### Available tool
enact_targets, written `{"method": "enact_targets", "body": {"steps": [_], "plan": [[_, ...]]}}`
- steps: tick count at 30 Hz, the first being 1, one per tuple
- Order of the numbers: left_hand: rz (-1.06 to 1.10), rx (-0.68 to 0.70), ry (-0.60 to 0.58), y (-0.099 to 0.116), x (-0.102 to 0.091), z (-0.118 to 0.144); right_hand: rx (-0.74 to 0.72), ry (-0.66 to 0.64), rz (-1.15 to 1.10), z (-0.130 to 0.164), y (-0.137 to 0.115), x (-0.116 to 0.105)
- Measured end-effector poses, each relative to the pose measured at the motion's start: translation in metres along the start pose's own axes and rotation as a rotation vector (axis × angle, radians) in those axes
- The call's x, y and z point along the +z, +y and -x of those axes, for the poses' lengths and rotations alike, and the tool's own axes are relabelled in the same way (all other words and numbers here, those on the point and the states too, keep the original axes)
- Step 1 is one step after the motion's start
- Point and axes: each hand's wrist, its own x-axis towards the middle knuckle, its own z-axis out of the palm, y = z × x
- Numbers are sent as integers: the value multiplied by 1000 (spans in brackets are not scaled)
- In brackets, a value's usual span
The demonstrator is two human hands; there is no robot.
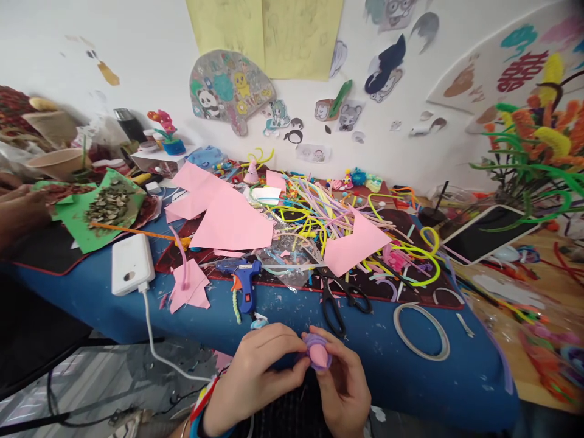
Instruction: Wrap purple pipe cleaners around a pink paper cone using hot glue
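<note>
Between my two hands, just off the front edge of the blue-covered table (283,310), is a small craft piece (318,354) with a pink paper cone centre and a fuzzy purple pipe cleaner wound around it. My left hand (264,368) pinches its left side with thumb and fingers. On the other side, my right hand (342,380) grips it, fingers behind and thumb in front. Black-handled scissors (335,304) lie just beyond my hands. A blue hot glue gun (246,283) rests to their left.
Pink paper sheets (232,219) and a heap of coloured pipe cleaners (314,207) cover the mat. A white power bank (132,264) with a cable sits left; a tape roll (422,331) lies right. Another person's hand (18,207) is at far left, near green paper (130,194).
</note>
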Motion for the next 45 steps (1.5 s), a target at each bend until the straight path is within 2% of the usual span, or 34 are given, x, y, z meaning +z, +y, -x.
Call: {"method": "enact_targets", "body": {"steps": [5, 11, 17, 22, 25, 30, 36, 40, 45], "plan": [[11, -26, 35, -2, 8, 0, 7, 16, 28, 0, 3, -1], [78, -108, 56, -12, 14, 1, 103, 0, -3, -1, 11, -4], [272, -197, 107, -28, 25, -2, 228, -68, -156, -26, 12, -13], [341, -299, 183, -32, 43, -10, 311, 1, -154, -47, 13, -13], [384, -331, 239, -34, 50, -17, 272, 11, -53, -54, 15, -15], [454, -397, 281, -40, 52, -26, 177, -112, 106, -58, 20, -28], [491, -413, 315, -45, 58, -31, 37, -45, 270, -55, 29, -35], [483, -380, 293, -48, 60, -34, -128, -4, 394, -54, 32, -36], [507, -352, 260, -49, 58, -36, -284, -53, 512, -58, 30, -38]]}}
